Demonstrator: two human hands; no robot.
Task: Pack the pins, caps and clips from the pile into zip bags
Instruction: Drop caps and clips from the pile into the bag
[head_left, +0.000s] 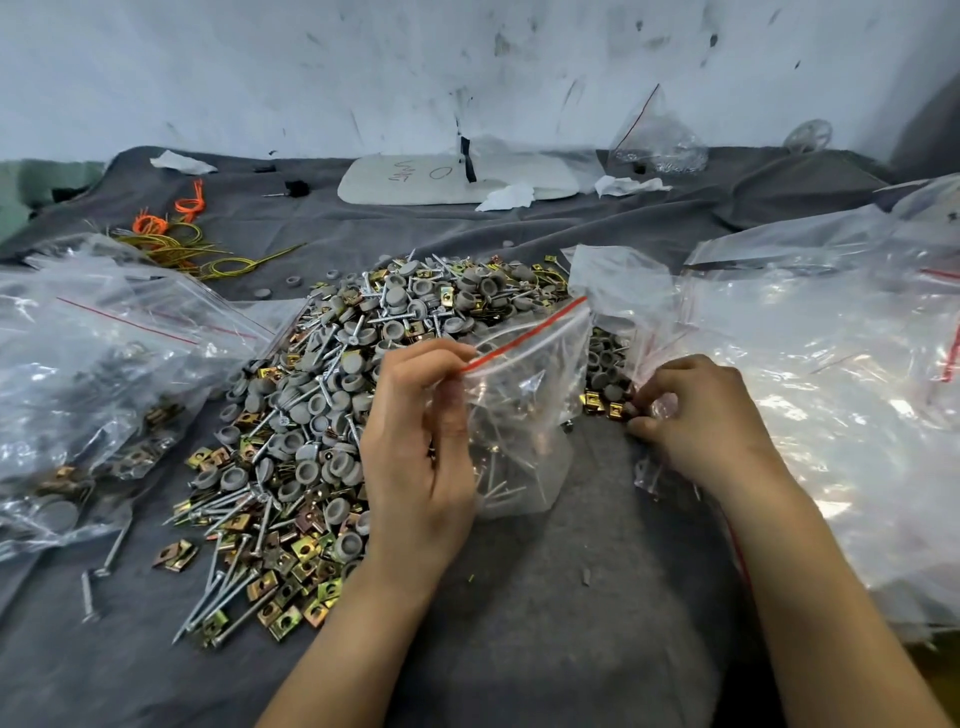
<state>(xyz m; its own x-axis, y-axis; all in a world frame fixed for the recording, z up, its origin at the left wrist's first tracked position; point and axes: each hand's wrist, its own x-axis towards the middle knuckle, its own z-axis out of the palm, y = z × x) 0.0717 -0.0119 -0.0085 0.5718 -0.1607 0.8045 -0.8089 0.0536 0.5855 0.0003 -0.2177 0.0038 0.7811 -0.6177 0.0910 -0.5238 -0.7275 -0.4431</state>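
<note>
Pins (498, 483) lie in the zip bag (530, 374) that the left grip (415, 447) pinches; the right grip (696, 415) pinches clips (597, 402).

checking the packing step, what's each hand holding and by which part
Left hand pinches the open zip bag at its rim, by the red strip. Right hand curls its fingers at the gold clips; whether it grips any cannot be told.

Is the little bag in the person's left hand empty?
No, several metal pins lie inside the zip bag that the left hand holds by its red-striped mouth.
</note>
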